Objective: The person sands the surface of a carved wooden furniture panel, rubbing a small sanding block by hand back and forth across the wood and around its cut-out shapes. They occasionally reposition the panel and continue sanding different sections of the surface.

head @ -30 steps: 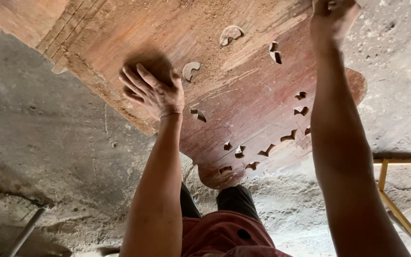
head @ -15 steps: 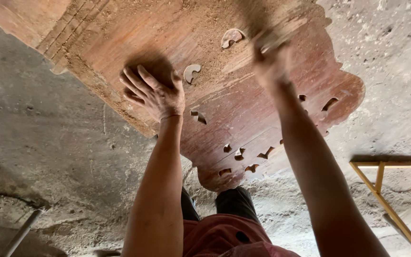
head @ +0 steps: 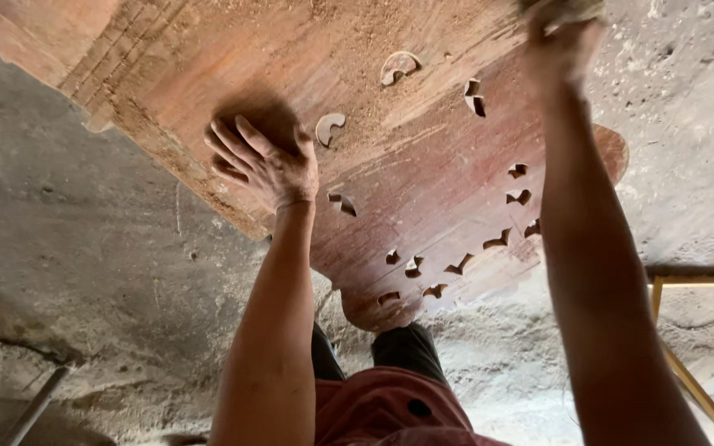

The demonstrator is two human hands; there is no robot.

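Left hand (head: 264,161) lies flat and spread, gripping nothing, on the dusty carved wooden panel (head: 423,149) beneath it; right hand (head: 557,37), grip indiscernible, works farther up, and sawdust could let the panel slip.

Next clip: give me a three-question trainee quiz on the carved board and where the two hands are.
1. True or false: the left hand lies flat, fingers spread, on the reddish wooden board.
2. Where is the right hand?
A. In the person's lap
B. Far up the board, at the top edge of the picture
C. On the yellow frame
3. Fill in: the board's surface is dusted with ____ and pierced by small curved cut-outs.

Key:
1. True.
2. B; it is partly cut off by the picture's edge, so what it grips cannot be told.
3. Sawdust, thickest near the left hand and towards the far end.
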